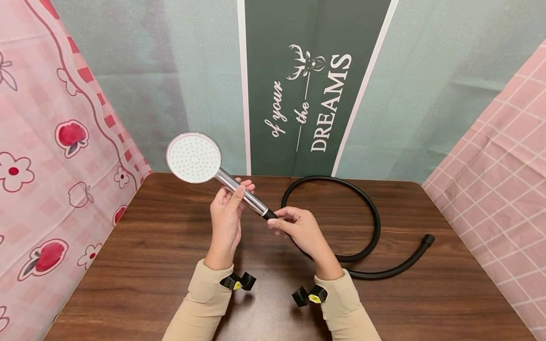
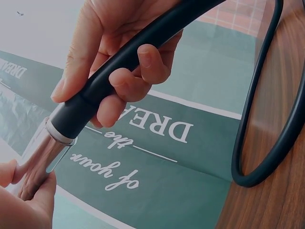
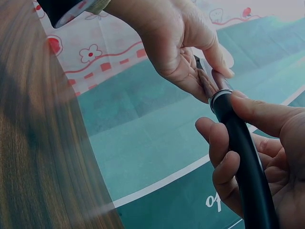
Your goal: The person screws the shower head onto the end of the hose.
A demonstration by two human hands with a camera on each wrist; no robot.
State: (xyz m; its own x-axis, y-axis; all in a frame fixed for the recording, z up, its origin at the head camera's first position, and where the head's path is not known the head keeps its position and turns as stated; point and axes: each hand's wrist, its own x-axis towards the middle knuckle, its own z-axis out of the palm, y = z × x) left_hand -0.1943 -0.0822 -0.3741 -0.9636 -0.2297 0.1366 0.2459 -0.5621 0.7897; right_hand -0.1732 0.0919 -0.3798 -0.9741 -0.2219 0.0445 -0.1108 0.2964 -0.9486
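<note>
A round shower head [image 1: 194, 157] with a white nozzle face and chrome rim points up to the left in the head view. My left hand [image 1: 227, 214] holds its chrome handle [image 1: 251, 199], thumb on top. At the handle's lower end, my right hand [image 1: 300, 229] pinches the black end of a shower hose [image 1: 373, 213]. In the left wrist view the hose's black collar [image 2: 71, 117] meets the chrome handle's end ring, and the right fingers curl round the hose. The right wrist view shows the same joint, with the black collar [image 3: 223, 107] against the handle.
The hose loops over the brown wooden table [image 1: 170, 284], its free end [image 1: 428, 240] lying at the right. Behind stands a green printed cloth [image 1: 290, 156]. Pink patterned cloths hang at the left [image 1: 64, 189] and right [image 1: 503, 203]. Small black cameras [image 1: 247, 281] sit on both wrists.
</note>
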